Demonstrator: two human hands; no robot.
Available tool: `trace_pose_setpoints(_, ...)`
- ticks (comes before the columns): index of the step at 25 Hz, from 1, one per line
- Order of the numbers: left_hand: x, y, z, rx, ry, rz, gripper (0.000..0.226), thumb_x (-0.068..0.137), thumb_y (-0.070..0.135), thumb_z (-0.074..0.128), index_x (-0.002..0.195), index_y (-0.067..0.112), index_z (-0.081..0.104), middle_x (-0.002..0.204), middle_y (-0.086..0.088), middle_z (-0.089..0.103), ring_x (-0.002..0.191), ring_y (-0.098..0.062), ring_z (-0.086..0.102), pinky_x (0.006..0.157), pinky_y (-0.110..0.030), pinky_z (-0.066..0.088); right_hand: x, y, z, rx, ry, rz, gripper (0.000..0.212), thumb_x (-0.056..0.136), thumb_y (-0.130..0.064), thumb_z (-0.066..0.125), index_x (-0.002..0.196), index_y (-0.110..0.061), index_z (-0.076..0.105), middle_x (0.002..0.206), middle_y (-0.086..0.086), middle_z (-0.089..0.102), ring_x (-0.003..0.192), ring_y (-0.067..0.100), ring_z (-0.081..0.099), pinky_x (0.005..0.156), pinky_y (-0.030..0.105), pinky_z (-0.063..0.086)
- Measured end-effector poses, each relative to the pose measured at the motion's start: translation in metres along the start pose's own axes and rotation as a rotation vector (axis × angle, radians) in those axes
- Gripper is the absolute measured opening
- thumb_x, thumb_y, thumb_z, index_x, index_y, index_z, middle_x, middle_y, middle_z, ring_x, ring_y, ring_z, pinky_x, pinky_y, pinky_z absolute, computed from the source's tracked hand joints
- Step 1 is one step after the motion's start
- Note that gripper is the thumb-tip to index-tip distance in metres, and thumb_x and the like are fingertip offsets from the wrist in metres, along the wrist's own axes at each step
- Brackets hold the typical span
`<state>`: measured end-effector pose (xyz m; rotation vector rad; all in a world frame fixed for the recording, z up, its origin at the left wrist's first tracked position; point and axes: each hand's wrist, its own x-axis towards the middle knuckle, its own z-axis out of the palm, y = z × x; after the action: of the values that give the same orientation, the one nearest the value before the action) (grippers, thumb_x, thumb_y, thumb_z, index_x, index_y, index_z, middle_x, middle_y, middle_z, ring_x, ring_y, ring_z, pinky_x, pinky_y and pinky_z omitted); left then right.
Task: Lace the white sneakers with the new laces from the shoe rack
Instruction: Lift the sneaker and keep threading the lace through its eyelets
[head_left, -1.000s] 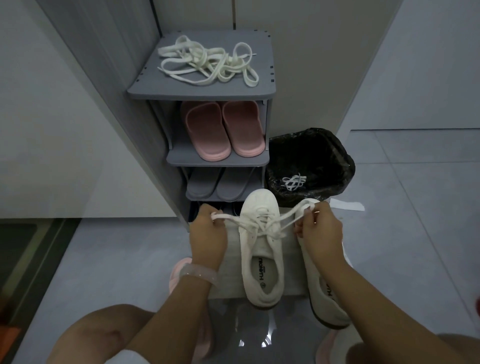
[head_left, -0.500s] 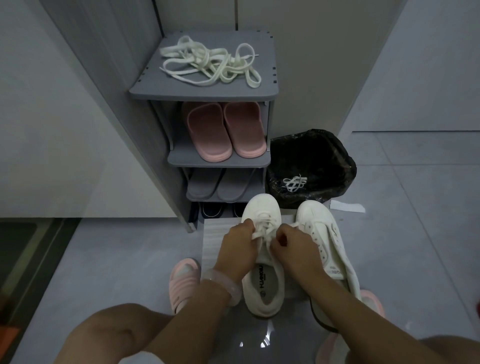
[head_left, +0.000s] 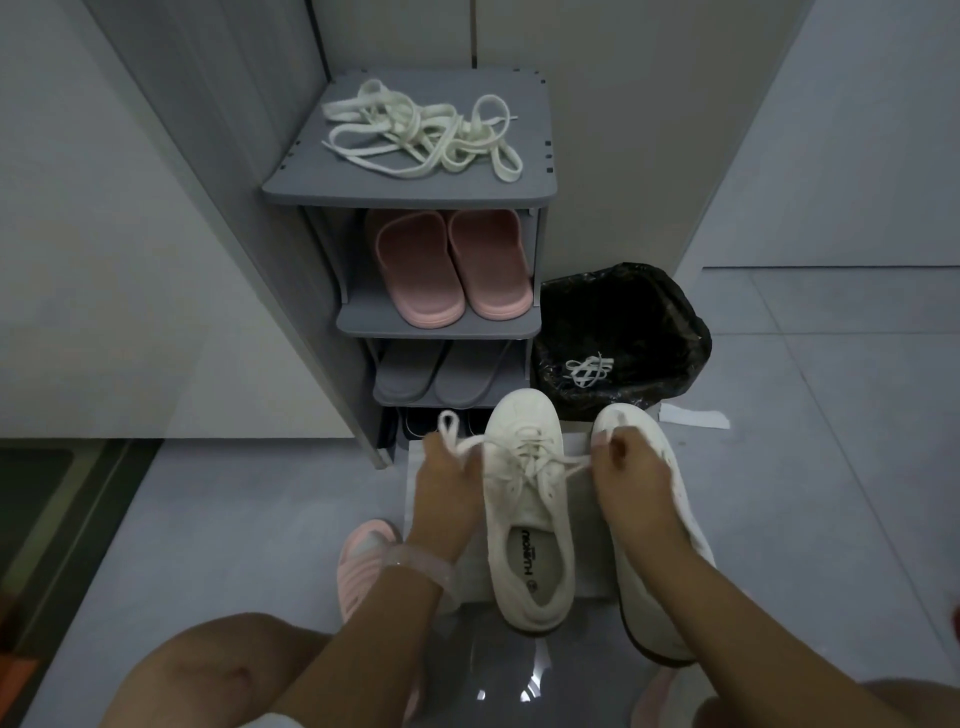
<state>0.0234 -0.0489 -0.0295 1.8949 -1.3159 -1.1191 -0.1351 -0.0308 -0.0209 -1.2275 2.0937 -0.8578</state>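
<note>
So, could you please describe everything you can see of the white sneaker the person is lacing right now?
The white sneaker is a low-top that looks like soft leather or canvas, with a rounded toe cap and printed insole. It stands upright on a pale mat, toe toward the shoe rack, beside the second sneaker. A cream lace crisscrosses its eyelets. The left hand pinches a looped end to one side; the right hand pulls the other end.
</note>
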Motion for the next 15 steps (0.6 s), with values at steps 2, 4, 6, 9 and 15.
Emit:
trace_pose_setpoints(2, -0.004, -0.003, 0.009, 0.135, -0.194, 0.107, 0.009, 0.092, 0.019, 0.053, 0.087, 0.011, 0.051, 0.08, 0.0, 0.054, 0.075, -0.015, 0.049, 0.053, -0.01, 0.032, -0.007, 0.006, 0.014, -0.127, -0.272, -0.04, 0.017, 0.093, -0.02, 0.051, 0.078, -0.011, 0.054, 0.073, 0.0, 0.052, 0.065, 0.011, 0.046, 0.052, 0.013, 0.028)
trace_pose_setpoints(4, 0.0, -0.007, 0.014, 0.233, -0.197, 0.19, 0.021, 0.089, 0.015, 0.056, 0.069, 0.015, 0.05, 0.07, 0.003, 0.051, 0.07, -0.013, 0.047, 0.051, -0.015, 0.03, -0.008, 0.013, 0.023, -0.207, -0.291, -0.122, 0.01, 0.09, -0.018, 0.054, 0.081, -0.014, 0.053, 0.083, 0.001, 0.054, 0.075, 0.012, 0.048, 0.057, 0.016, 0.032)
trace_pose_setpoints(6, 0.002, -0.007, 0.017, 0.327, -0.156, 0.24, 0.031, 0.09, 0.01, 0.052, 0.062, 0.02, 0.04, 0.068, 0.005, 0.048, 0.068, -0.014, 0.046, 0.052, -0.02, 0.026, -0.009, 0.013, 0.023, -0.228, -0.229, -0.197, 0.017, 0.091, -0.016, 0.052, 0.076, -0.018, 0.046, 0.082, 0.002, 0.053, 0.074, 0.014, 0.048, 0.059, 0.021, 0.032)
trace_pose_setpoints(9, -0.002, -0.005, 0.017, 0.423, -0.147, 0.312, 0.011, 0.093, 0.01, 0.046, 0.084, 0.007, 0.052, 0.088, -0.006, 0.055, 0.079, -0.017, 0.048, 0.059, -0.018, 0.025, -0.01, 0.01, 0.02, -0.115, -0.131, -0.108, 0.017, 0.096, -0.013, 0.041, 0.079, -0.014, 0.04, 0.072, 0.004, 0.054, 0.065, 0.017, 0.051, 0.057, 0.025, 0.039)
trace_pose_setpoints(15, 0.007, 0.0, 0.008, -0.087, -0.125, -0.061, 0.008, 0.088, -0.002, 0.05, 0.084, 0.003, 0.046, 0.076, -0.007, 0.052, 0.075, -0.023, 0.056, 0.074, -0.026, 0.055, 0.003, -0.003, -0.004, 0.116, 0.039, 0.028, 0.017, 0.098, -0.02, 0.035, 0.09, -0.008, 0.044, 0.072, 0.006, 0.061, 0.065, 0.022, 0.061, 0.062, 0.036, 0.051)
